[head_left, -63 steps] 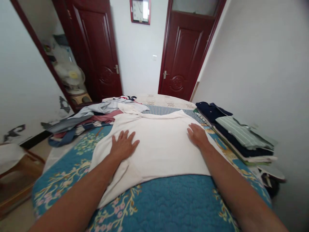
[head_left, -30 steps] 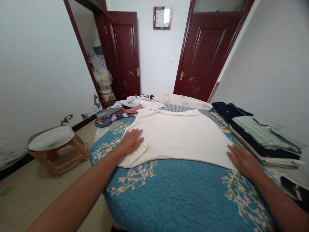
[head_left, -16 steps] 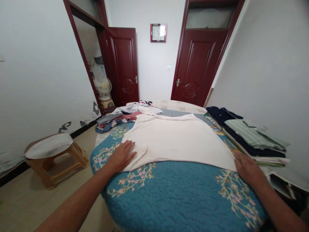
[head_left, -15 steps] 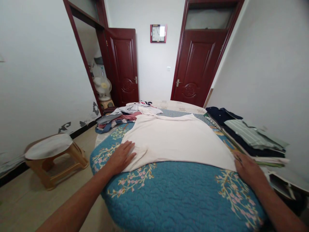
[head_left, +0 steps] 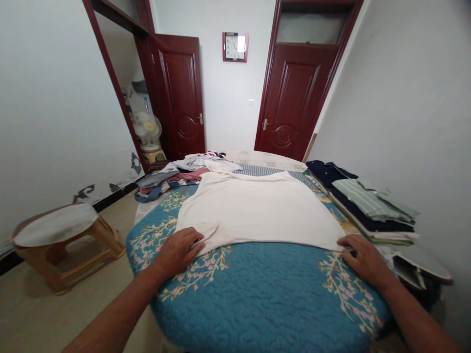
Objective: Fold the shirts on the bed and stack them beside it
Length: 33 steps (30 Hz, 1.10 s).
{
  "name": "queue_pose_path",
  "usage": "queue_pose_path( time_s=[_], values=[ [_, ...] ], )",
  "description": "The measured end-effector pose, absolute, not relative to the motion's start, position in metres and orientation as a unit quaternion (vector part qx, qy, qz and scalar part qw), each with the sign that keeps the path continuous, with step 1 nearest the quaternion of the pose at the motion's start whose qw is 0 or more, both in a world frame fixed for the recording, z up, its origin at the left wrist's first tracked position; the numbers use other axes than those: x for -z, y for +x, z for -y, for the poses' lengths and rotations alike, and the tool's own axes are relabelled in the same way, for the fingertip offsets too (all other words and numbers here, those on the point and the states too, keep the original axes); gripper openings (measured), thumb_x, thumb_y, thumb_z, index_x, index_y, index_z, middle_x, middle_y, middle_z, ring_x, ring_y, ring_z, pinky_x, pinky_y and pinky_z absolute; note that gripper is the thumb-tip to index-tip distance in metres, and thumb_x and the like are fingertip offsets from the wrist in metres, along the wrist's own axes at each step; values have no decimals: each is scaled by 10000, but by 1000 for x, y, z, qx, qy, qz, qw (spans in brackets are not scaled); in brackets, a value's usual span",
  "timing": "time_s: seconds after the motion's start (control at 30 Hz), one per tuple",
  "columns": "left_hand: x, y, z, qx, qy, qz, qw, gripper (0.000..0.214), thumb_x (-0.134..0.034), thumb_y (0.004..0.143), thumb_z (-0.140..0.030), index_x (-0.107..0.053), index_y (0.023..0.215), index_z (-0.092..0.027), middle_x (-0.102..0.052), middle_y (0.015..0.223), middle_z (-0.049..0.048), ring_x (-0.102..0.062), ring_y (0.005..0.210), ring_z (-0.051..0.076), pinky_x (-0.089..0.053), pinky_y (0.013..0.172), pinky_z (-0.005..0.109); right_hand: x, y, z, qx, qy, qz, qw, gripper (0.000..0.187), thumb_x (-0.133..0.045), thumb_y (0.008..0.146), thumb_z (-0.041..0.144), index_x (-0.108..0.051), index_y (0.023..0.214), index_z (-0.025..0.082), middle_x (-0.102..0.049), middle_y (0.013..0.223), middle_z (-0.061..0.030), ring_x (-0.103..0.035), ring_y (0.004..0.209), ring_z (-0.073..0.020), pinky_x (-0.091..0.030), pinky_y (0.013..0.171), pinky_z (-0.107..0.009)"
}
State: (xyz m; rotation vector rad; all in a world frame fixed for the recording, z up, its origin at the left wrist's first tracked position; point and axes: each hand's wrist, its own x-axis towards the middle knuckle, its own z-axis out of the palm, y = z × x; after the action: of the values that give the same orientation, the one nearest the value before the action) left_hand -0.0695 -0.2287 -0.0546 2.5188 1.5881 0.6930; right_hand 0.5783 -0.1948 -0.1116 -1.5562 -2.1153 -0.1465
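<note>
A white shirt (head_left: 261, 208) lies spread out over a blue quilted cover (head_left: 265, 289) with embroidered blossom branches. Its near left part has folds and wrinkles, while the middle lies mostly flat. My left hand (head_left: 181, 251) is at the near left corner, its fingers curled onto the fabric and closed on it. At the near right corner my right hand (head_left: 362, 257) pinches the shirt's edge between thumb and fingers. Both hands rest low, close to the cover.
A loose heap of clothes (head_left: 172, 175) lies at the far left. Folded clothes (head_left: 373, 201) are stacked along the right side. On the floor at left stands a plastic stool (head_left: 69, 250) with a white top. Behind are dark red doors (head_left: 294, 93) and a wall clock (head_left: 235, 47).
My left hand has gone from lying flat on the shirt to curled fingers gripping its corner. My right hand now pinches the right corner. The view has shifted slightly.
</note>
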Motion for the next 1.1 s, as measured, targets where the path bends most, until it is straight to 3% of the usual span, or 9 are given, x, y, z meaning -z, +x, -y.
queue_pose_path(
  time_s=[0.2, 0.4, 0.57, 0.77, 0.93, 1.0, 1.1],
  values=[
    [56, -56, 231, -213, 754, -616, 82, 319, -571, 995, -454, -740, 1172, -250, -762, 1060, 83, -719, 959, 266, -529, 854, 384, 112, 577, 193, 74, -583, 767, 258, 225, -565, 904, 353, -749, 968, 241, -771, 1019, -94, -711, 1010, -314, -548, 981, -478],
    [56, -48, 234, -283, 780, -551, 94, 325, -469, 1055, -408, -747, 1081, -242, -715, 1048, 85, -678, 1015, 247, -529, 926, 381, 114, 582, 192, 95, -583, 765, 255, 241, -551, 863, 326, -746, 967, 229, -779, 1023, -106, -710, 1023, -325, -536, 1015, -503],
    [60, -57, 237, -332, 750, -564, 98, 286, -502, 1029, -404, -707, 1128, -232, -711, 1113, 91, -686, 1030, 243, -547, 977, 409, 120, 589, 189, 112, -594, 756, 250, 288, -508, 918, 354, -740, 1002, 207, -776, 1047, -131, -713, 1035, -335, -534, 1033, -516],
    [51, -67, 223, -312, 663, -665, 146, 580, -646, 896, -526, -668, 1365, -184, -750, 1208, 128, -732, 1024, 278, -568, 978, 421, 122, 592, 188, 120, -610, 747, 235, 305, -497, 926, 380, -740, 1012, 217, -776, 1065, -129, -711, 1046, -340, -543, 1024, -506],
    [40, -60, 214, -230, 688, -665, 178, 465, -692, 834, -494, -769, 1218, -242, -792, 1241, 114, -730, 1160, 334, -543, 1028, 413, 123, 594, 186, 130, -606, 748, 238, 308, -489, 905, 369, -742, 993, 216, -778, 1042, -127, -720, 1026, -337, -543, 1036, -504],
    [38, -55, 217, -243, 704, -637, 199, 367, -647, 873, -470, -787, 1144, -266, -798, 1232, 78, -726, 1155, 313, -540, 1030, 403, 124, 594, 186, 135, -609, 745, 237, 308, -487, 904, 362, -742, 994, 215, -777, 1051, -132, -722, 1024, -336, -547, 1027, -500],
    [35, -52, 221, -297, 701, -609, 223, 381, -523, 958, -454, -773, 1175, -265, -801, 1154, 37, -727, 1060, 270, -559, 970, 387, 125, 593, 187, 132, -617, 740, 234, 310, -490, 905, 367, -742, 1001, 214, -774, 1063, -138, -723, 1022, -338, -551, 1017, -504]
  ],
)
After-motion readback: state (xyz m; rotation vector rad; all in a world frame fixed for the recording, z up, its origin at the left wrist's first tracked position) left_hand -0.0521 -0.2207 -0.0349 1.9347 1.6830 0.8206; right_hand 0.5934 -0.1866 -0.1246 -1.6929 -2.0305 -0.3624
